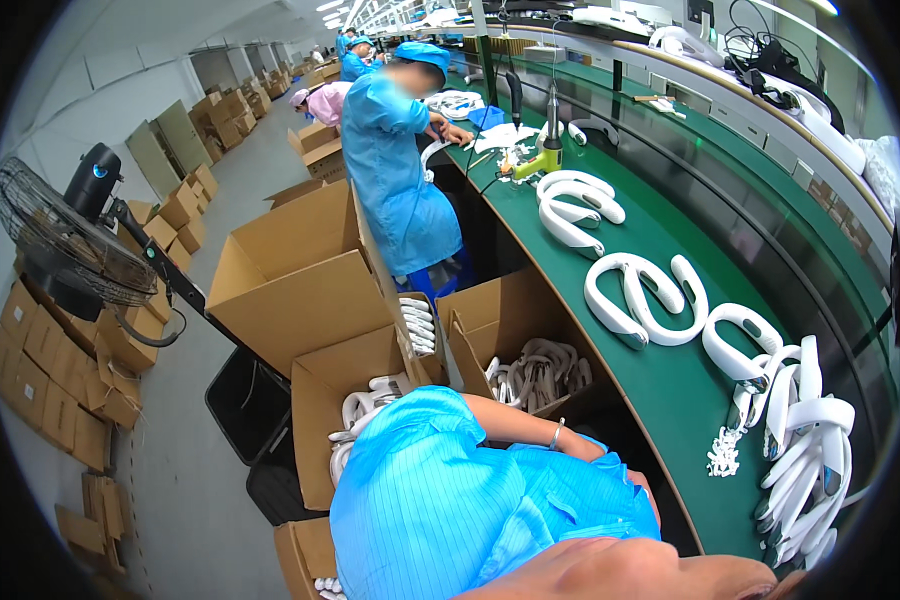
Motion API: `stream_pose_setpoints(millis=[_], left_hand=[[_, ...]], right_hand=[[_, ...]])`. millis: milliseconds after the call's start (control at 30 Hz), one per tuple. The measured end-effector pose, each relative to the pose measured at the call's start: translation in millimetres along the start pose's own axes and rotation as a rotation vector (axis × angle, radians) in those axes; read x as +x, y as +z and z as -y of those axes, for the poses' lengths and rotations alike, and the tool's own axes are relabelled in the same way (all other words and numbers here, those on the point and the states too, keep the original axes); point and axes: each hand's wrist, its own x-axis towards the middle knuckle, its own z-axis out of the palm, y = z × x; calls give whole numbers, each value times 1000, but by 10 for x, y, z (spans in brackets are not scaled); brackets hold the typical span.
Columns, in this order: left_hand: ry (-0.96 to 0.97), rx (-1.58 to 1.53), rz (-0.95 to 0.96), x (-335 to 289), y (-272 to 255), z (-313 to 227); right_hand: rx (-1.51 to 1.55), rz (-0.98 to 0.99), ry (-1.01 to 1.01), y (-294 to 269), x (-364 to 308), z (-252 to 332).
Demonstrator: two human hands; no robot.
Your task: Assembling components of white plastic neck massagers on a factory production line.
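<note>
Left hand, yours: one (pixel 582 447), wearing a bracelet (pixel 557 433) at the wrist. It lies against your blue smock (pixel 450 500), its fingers covered by a fold of cloth; you cannot tell here whether it is spread, closed or holding anything.

Right hand, yours: not made out in this view, state not shown.

White curved bands, interlinked pair (pixel 638 298): on the green surface (pixel 660 400), above and slightly right of your left hand in the picture, apart from it. Your left hand is the nearer of those identifiable. The loops follow the length of the surface, running from upper left to lower right; the pair lies flat, its open ends pointing different ways.

White band bundle (pixel 810 450): at the surface's lower right, well apart from your left hand, its long pieces slanting down and left.

Small white pieces (pixel 723 453): one pile, just left of the bundle.

Carton (pixel 505 312): beside the surface, left of its edge, holding further pale curved parts (pixel 542 372).
</note>
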Motion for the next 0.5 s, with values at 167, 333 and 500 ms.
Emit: stream_pose_setpoints(millis=[167, 333, 500], left_hand=[[10, -39, -36, 36, 77, 19], [31, -49, -69, 86, 48, 34], [51, -69, -113, 87, 44, 11]], right_hand=[[-8, 21, 30, -76, 115, -112], [-15, 45, 43, -148, 239, -186], [-25, 72, 56, -230, 309, -321]])
